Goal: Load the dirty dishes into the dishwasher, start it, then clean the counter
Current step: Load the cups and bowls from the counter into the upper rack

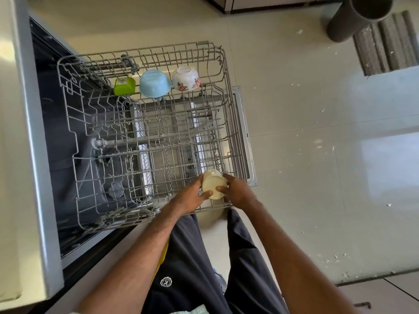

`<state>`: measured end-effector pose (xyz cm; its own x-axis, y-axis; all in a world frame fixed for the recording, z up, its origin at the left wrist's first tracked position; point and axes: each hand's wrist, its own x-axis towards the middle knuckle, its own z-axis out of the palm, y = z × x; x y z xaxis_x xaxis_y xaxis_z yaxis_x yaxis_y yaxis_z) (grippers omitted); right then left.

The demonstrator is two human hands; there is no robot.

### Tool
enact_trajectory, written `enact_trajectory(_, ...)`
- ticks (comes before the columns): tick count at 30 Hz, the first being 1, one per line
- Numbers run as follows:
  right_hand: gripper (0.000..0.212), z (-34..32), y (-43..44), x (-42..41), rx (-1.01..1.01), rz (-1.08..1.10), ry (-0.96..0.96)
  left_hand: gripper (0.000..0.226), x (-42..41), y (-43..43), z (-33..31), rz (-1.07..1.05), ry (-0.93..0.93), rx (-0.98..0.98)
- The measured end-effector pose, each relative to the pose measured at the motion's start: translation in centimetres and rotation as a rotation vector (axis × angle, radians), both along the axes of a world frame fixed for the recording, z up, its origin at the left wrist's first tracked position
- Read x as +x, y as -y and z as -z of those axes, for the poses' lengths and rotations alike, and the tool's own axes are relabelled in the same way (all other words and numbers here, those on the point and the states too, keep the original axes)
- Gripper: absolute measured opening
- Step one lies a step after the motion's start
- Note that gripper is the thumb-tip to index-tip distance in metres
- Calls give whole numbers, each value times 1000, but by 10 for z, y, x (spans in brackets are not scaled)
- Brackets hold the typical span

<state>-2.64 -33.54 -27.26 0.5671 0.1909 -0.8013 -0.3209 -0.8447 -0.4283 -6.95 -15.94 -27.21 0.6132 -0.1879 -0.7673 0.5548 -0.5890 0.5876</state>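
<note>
1. Only one mark can be read: a round white emblem (pixel 166 282) on the person's dark trousers (pixel 188 257), with a letter K at its centre. The ring of text around it is too small to make out.
2. Both hands hold a cream bowl (pixel 213 183) at the near right corner of the pulled-out rack (pixel 136 132). The bowl is smooth, round and turned on its side.
3. The left hand (pixel 192 196) has its grip closed on the bowl's left side, thumb pressed to the rim.
4. The right hand (pixel 238 191) grips the opposite side, thumb on the wall and fingers curled behind.
5. The rack is grey coated wire with rows of upright tines, and most of its middle is bare.
6. Along its far edge, three things sit upside down in a row, close together: a square green plastic cup (pixel 124 86), a pale blue bowl (pixel 154 83) and a white bowl with a flower print (pixel 186 79).
7. A metal-lined dishwasher door (pixel 243 132) lies open flat beneath the rack.
8. The cream bench (pixel 13 132) runs along the left edge.
9. To the right, glossy pale floor tiles (pixel 294 109) carry scattered white flecks. A ribbed grey mat (pixel 385 46) and a dark grey cylinder (pixel 358 17) stand well apart from the rack.
</note>
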Motion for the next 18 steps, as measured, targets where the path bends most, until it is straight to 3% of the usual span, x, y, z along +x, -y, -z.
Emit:
enact_trajectory(9, 55, -73, -23, 4, 23, -63, 254, 64, 0, -12, -69, -126, 163, 183)
enact_trajectory(13, 45, -128, -64, 15, 194, -212, 412, 52, -1, -31, -127, -329, 321, 280)
enact_trajectory(18, 38, -189, -146, 7, 544, -477, 568, 40, -37, -74, -201, -737, 578, 409)
